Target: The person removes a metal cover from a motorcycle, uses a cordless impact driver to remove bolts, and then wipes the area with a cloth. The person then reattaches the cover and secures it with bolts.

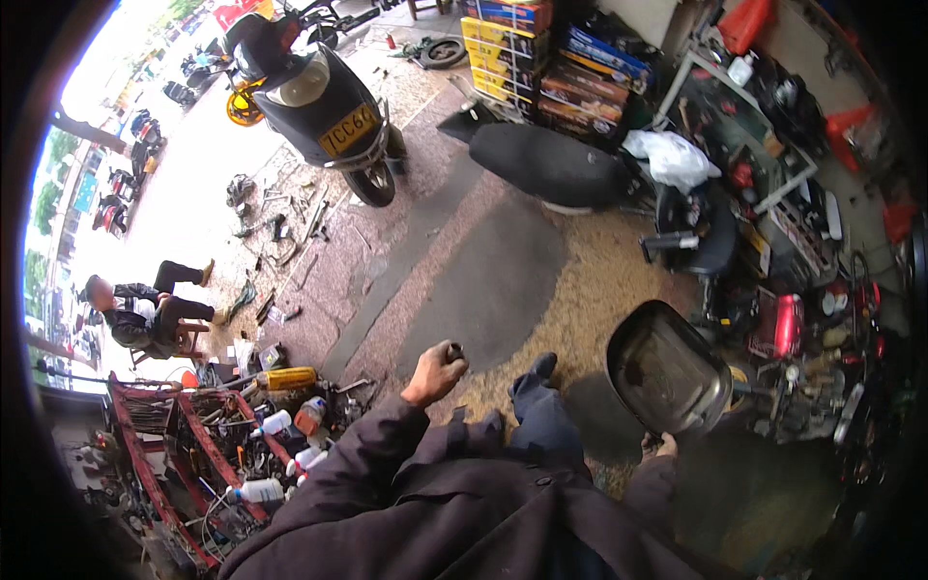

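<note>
Floor (604, 275): mottled, dark-patched | scooter (319, 111), stacked boxes (503, 53) ahead | right fingers (667, 446) on pan (672, 372)

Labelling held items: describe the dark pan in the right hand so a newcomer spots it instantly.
From the long black padded seat at upper centre, go down and right to the bare right hand. It grips the rim of a dark, shallow, rounded-rectangular pan. Unlike the small, jumbled, greyish parts to its right, the pan is one broad open hollow.

The left hand (435, 375) partly hides a dark object (454, 351) (too small to tell), and the pan (667, 362) partly hides the right hand (661, 447).
</note>
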Available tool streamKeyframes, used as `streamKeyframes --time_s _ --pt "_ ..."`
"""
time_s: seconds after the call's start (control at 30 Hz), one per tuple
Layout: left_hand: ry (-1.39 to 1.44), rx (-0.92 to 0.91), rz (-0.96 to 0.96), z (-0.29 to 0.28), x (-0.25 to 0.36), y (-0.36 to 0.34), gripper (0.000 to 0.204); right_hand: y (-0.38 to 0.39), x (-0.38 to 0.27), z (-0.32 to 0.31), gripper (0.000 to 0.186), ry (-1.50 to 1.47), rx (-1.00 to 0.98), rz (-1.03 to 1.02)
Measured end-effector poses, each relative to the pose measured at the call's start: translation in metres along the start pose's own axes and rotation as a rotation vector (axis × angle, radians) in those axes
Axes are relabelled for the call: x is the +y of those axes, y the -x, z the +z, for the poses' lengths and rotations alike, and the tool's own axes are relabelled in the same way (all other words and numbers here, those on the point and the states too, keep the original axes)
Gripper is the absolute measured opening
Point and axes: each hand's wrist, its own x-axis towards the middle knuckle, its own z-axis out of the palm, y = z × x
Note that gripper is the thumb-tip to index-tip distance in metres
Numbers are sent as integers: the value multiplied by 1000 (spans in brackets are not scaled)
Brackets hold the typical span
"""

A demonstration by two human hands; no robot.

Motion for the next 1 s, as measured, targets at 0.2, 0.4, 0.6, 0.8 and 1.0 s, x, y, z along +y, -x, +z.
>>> streamKeyframes --time_s 0.2,0.4,0.6,0.8,1.0 --pt "-72 149 -148 -57 1 -90 22 -60 1 302 29 360 -408 76" --pt "388 373 -302 -124 30 -161 11 -78 22 601 28 539 -584 30" --pt "522 546 -478 -186 35 -267 7 -36 49 848 20 699 -562 -41" --pt "163 498 -270 -289 54 -467 13 -8 82 1040 21 741 -592 -45" --pt "232 533 -230 -418 136 -628 15 6 113 1195 23 800 -563 -59"
